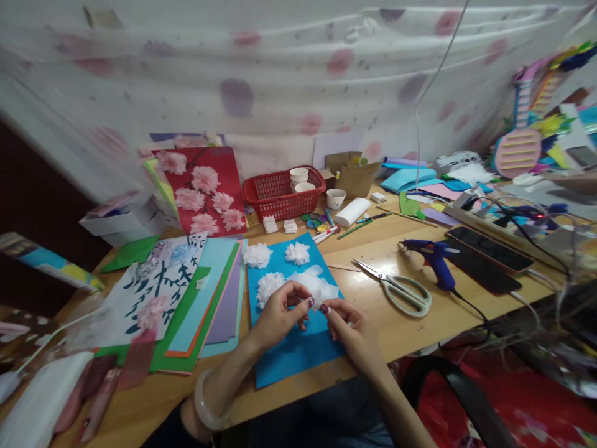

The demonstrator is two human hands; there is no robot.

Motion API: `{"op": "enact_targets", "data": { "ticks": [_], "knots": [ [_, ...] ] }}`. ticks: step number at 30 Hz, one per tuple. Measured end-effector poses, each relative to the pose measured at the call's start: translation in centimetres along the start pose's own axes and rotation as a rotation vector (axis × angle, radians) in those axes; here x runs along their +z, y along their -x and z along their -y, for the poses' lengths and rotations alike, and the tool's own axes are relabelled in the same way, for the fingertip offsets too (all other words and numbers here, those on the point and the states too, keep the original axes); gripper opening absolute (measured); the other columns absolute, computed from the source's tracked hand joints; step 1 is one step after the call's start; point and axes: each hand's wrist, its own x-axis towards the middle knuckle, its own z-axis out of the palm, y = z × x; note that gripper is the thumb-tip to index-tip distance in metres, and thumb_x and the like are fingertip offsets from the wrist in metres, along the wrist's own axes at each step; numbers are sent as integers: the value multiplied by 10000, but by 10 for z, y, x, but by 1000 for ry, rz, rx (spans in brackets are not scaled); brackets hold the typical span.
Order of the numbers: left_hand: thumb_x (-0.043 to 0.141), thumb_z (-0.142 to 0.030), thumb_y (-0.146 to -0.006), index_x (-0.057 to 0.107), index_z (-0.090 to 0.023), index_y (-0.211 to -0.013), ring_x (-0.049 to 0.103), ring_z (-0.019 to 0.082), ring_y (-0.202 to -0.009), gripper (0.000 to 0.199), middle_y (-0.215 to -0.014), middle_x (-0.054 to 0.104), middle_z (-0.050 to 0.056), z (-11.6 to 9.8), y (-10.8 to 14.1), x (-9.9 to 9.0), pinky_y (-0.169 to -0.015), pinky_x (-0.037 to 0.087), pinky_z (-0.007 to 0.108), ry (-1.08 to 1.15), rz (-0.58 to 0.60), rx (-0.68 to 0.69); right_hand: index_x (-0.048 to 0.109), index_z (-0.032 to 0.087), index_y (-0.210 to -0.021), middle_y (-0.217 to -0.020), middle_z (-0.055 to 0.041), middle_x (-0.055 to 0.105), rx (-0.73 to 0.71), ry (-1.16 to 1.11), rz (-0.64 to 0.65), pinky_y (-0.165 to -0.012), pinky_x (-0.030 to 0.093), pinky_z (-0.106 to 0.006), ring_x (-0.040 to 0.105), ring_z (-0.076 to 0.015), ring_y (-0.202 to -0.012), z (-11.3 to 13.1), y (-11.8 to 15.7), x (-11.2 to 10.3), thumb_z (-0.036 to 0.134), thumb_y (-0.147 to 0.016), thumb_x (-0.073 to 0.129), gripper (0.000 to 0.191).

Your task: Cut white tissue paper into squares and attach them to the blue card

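Observation:
Over a blue sheet of paper [280, 367], my left hand [284, 311] and my right hand [347, 320] pinch a small piece of white tissue paper [317, 300] between their fingertips. Behind it, more white tissue [326, 283] lies on the sheet. Fluffy white paper flowers sit around there: one at the upper left [257, 255], another at the upper right [297, 252] and a third [269, 289] beside my left hand. White-handled scissors [405, 292] lie to the right, slightly apart at the blades, and a blue glue gun [433, 258] rests beyond them.
A red basket [284, 199] with paper cups stands at the back, near a red card with pink flowers [205, 186]. Coloured paper [224, 311] is stacked on the left. Phones [489, 249], a power strip and cables crowd the right side.

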Motion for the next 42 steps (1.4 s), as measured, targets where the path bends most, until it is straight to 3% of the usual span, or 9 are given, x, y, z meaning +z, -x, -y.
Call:
{"op": "enact_targets", "data": {
  "ticks": [8,13,18,20,24,28,32,36,42],
  "knots": [
    [667,-339,-756,503,-186,-777,547,81,-503,225,-673,546,-51,9,-10,-11,-441,496,191,-28,-242,72,703,143,-819,-469,49,495,6,69,-117,-450,299,-250,441,-130,-443,-1,-17,-18,471,-794,660,332],
    [676,-327,-738,557,-165,-847,583,86,-473,229,-806,627,8,12,-20,-13,-356,431,168,-102,-281,64,728,149,-747,-460,31,541,5,105,-142,-464,300,-261,473,-150,-457,10,-33,-31,387,-718,747,241],
    [650,-254,-774,623,-168,-994,550,71,-505,238,-979,652,53,3,-15,-6,-391,391,170,-208,-357,130,670,168,-957,-535,57,460,-40,-41,-235,-432,289,-246,408,-126,-448,22,-36,-31,625,-810,591,486],
    [663,-210,-772,648,-184,-949,531,78,-573,180,-963,638,37,0,-9,-3,-476,422,179,-260,-380,201,667,168,-945,-579,53,449,-7,-248,-177,-419,289,-234,370,-105,-440,28,-34,-26,680,-819,532,544],
    [702,-183,-773,670,-195,-864,493,93,-575,97,-833,633,8,0,3,5,-548,441,210,-408,-210,464,715,158,-908,-725,-7,612,197,-845,51,-503,437,-218,525,-112,-564,33,-26,-9,588,-678,763,490],
    [764,-165,-737,686,-187,-935,458,88,-557,214,-827,618,3,5,8,12,-536,419,215,-433,-100,502,728,166,-938,-778,-16,681,311,-1004,126,-519,485,-208,614,-139,-637,25,-21,10,473,-641,848,444],
    [698,-102,-771,690,-174,-840,455,97,-573,100,-748,571,-11,5,7,12,-546,393,218,-463,-171,463,731,140,-924,-799,-24,710,345,-1058,97,-658,548,-222,667,-149,-727,16,-18,20,369,-645,875,389],
    [679,-69,-769,666,-169,-714,434,90,-556,115,-725,562,-14,1,8,9,-525,376,209,-401,-204,435,725,103,-901,-797,-57,725,471,-1120,67,-630,553,-216,673,-139,-676,13,-17,24,316,-717,822,298],
    [767,-109,-730,655,-157,-666,524,110,-638,138,-755,558,4,2,13,8,-572,443,212,-443,-114,539,703,100,-805,-708,-73,699,616,-1205,-50,-592,559,-231,666,-147,-620,17,-19,27,294,-910,593,247]
  ]
}}
